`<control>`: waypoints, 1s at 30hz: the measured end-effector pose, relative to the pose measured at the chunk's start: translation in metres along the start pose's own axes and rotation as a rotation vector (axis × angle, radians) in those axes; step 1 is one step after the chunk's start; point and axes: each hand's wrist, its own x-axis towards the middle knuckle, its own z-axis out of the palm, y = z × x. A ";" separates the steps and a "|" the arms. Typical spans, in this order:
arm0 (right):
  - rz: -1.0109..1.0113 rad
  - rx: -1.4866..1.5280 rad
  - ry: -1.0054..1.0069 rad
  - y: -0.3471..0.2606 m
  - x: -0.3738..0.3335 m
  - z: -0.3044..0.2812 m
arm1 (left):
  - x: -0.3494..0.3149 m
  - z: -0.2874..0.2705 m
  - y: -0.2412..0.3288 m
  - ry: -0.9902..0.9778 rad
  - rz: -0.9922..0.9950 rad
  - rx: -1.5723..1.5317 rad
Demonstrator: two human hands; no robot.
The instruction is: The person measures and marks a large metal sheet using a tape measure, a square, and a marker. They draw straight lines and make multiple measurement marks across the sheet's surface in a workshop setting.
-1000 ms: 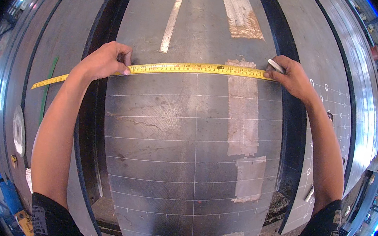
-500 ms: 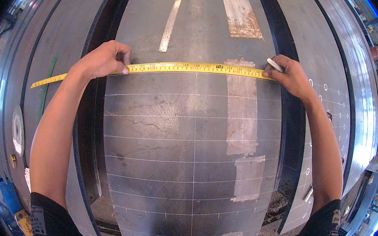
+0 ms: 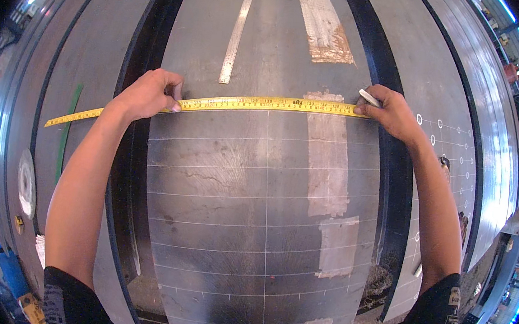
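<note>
A yellow measuring tape [image 3: 265, 102] stretches across the grey steel plate [image 3: 203, 231], which carries thin white lines crossing it and one running lengthwise. My left hand [image 3: 152, 94] pinches the tape near the plate's left edge, and the tape runs on past it to the left. At the right edge, my right hand [image 3: 390, 111] grips the tape between thumb and fingers. A white marking stick [image 3: 370, 98] also sticks out from between those fingers. Pale scraped-looking strips [image 3: 328, 162] lie along the plate under and below the tape.
A steel ruler [image 3: 239, 32] lies on the plate beyond the tape. Dark upright flanges [image 3: 126, 168] flank the plate on both sides. A round disc [image 3: 27, 183] and a green strip [image 3: 69, 131] lie at left. The right-hand plate [image 3: 457, 150] bears white circles.
The view has shifted slightly, so hands and tape sit a little lower in it. Both hands still hold the tape across the plate.
</note>
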 end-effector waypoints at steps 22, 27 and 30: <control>0.201 -0.039 0.248 -0.076 -0.078 0.051 | -0.005 0.004 0.002 0.078 0.035 0.015; 0.273 0.042 0.408 -0.110 -0.071 0.091 | -0.002 0.005 0.010 0.075 -0.006 -0.013; 0.345 0.062 0.481 -0.124 -0.056 0.106 | -0.005 0.005 0.009 0.089 0.014 0.007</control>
